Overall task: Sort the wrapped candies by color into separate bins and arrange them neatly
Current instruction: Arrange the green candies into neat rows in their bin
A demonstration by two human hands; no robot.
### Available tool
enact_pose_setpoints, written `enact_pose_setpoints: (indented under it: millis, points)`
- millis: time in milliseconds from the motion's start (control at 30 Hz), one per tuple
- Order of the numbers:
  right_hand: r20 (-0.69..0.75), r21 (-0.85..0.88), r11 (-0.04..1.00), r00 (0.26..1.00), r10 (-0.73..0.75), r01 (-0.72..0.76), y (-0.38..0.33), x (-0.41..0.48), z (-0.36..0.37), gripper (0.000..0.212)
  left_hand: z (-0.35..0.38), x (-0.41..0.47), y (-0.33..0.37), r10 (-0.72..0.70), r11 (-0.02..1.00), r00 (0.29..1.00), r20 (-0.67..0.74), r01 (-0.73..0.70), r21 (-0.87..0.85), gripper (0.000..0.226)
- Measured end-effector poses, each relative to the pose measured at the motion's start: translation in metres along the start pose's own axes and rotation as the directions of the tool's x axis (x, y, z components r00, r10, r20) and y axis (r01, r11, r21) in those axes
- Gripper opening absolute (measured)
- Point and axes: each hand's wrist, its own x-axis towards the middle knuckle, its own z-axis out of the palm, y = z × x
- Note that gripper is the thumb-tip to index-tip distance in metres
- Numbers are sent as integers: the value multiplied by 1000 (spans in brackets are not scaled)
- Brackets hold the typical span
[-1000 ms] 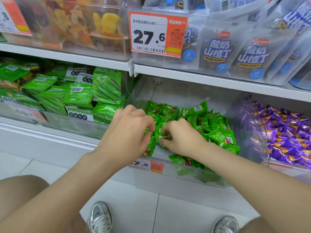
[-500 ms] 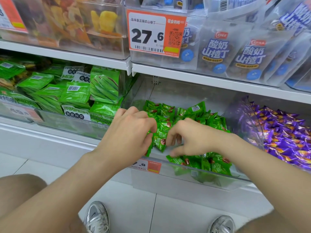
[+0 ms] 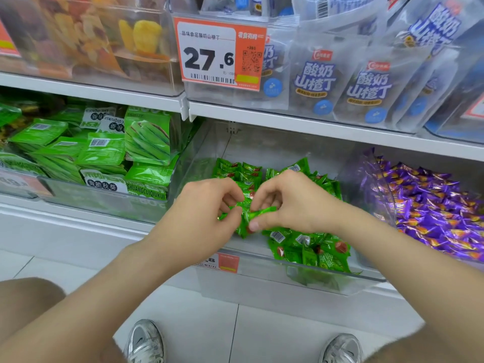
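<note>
A clear plastic bin [image 3: 327,280] on the lower shelf holds several green wrapped candies [image 3: 309,247]. My left hand [image 3: 207,208] and my right hand [image 3: 293,203] meet over the bin's left front part. Together they pinch a small bunch of green candies [image 3: 246,217] between thumbs and fingers. More green candies lie behind the hands at the bin's back. To the right, a second clear bin [image 3: 366,184] is filled with purple wrapped candies [image 3: 432,210].
Green okra snack packs [image 3: 104,153] fill the bin on the left. The shelf above carries dried fruit, blue-labelled bags [image 3: 317,82] and a 27.6 price tag [image 3: 217,56]. Tiled floor, my knees and grey shoes [image 3: 146,341] are below.
My right hand has lifted and moved left to join the left hand, and both now hold a bunch of green candies raised above the bin's front.
</note>
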Motion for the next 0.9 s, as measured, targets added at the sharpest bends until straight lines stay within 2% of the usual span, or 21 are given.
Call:
enact_pose_setpoints:
  millis: [100,200,267,367,467,533,633,767,900]
  points:
    - [-93,248,968,994,53,-28,-3,-8,-2,30,-2,0,4,-121,975,988,92,136,-178,17]
    - [-46,372,928,998,44,-24,-8,-15,-3,25,-7,1,2,-157,942,983,91,177,-286,18]
    - [-16,309,951,999,29,-23,-9,-16,-2,24,-9,1,0,-137,963,989,57,146,-227,18]
    - [-2,121,987,994,107,-106,-6,-12,11,22,-6,-1,-3,-30,1000,1000,3,30,0,15]
    - [-24,-129,980,989,149,-151,-3,-4,32,26,-6,-3,-11,126,967,991,-49,-112,227,19]
    - [-20,-170,974,988,151,-152,-2,1,44,25,-7,-3,-15,178,933,981,-78,-143,331,19]
    - [-40,-227,957,983,177,-181,0,11,59,24,-8,-3,-19,182,923,974,-133,-122,366,19]
    - [-108,-292,926,970,216,-239,2,18,60,26,-7,-4,-20,191,916,976,-104,-139,376,18]
    - [-149,-280,943,979,141,-178,0,17,61,21,-6,-4,-22,214,897,974,-77,-165,410,20]
